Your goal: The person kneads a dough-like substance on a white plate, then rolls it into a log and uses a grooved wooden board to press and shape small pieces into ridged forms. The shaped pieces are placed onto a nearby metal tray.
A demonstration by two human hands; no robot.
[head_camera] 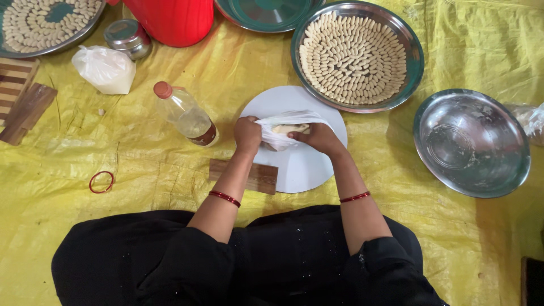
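Both my hands meet over a round white board (300,164) on the yellow sheet. My left hand (247,135) grips the left side of a thin clear plastic bag (286,120) with pale dough inside. My right hand (317,137) pinches the same bag from the right, its fingers pressed on the dough lump. Each wrist carries a red bangle. A small wooden block (258,177) lies just under my left forearm, partly beneath the board's edge.
A steel plate of small shaped dough pieces (357,56) sits behind the board; another (39,25) at far left. An empty steel bowl (471,143) stands right. Oil bottle (186,115), white bag (106,69), red container (173,20), wooden pieces (20,99), red rubber band (101,182).
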